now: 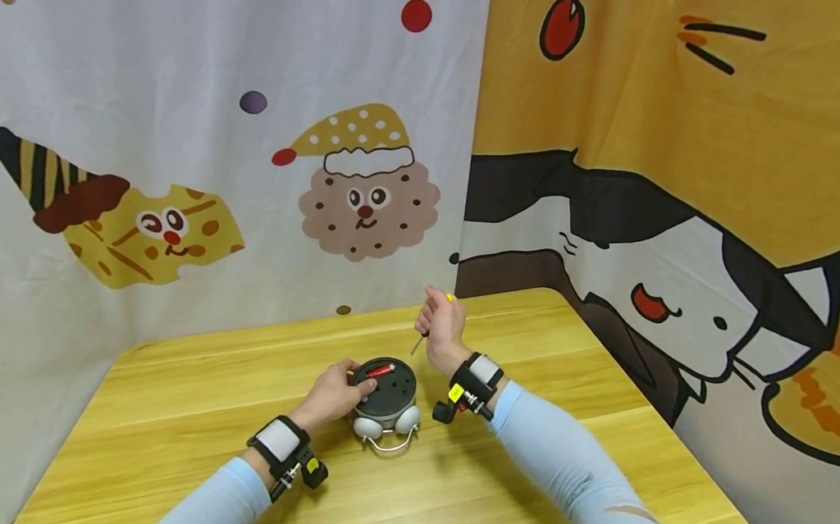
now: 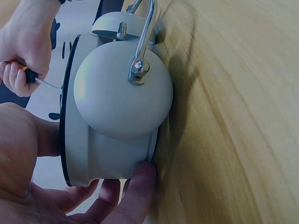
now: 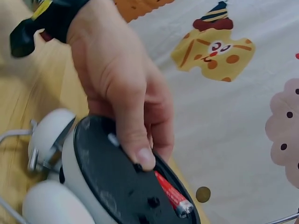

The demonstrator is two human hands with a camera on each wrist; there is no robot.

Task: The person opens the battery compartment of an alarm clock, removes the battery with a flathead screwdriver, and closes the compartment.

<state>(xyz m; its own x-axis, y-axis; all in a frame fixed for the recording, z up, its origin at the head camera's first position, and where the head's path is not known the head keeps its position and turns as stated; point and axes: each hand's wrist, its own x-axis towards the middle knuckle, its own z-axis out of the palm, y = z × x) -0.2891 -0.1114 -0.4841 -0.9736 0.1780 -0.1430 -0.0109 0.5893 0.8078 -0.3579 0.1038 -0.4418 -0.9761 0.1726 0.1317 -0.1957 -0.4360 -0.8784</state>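
Observation:
A white twin-bell alarm clock (image 1: pixel 393 396) lies on its face, with its black back up and its bells toward me. A red battery (image 3: pixel 172 192) sits in the slot in that back. My left hand (image 1: pixel 332 394) grips the clock's left side, thumb over the back and fingers around the wall, as the left wrist view shows. Just right of the clock, my right hand (image 1: pixel 443 326) is raised and holds a screwdriver (image 2: pixel 31 75) by its black and yellow handle. The screwdriver's thin shaft points down toward the clock, its tip apart from the back in the head view.
The clock rests on a wood-grain table (image 1: pixel 180 412). Behind the table hangs a white curtain (image 1: pixel 224 31) with cartoon prints, and a yellow cartoon curtain (image 1: pixel 638 113) hangs along the right side. The clock's metal handle (image 1: pixel 392 445) sticks out toward me.

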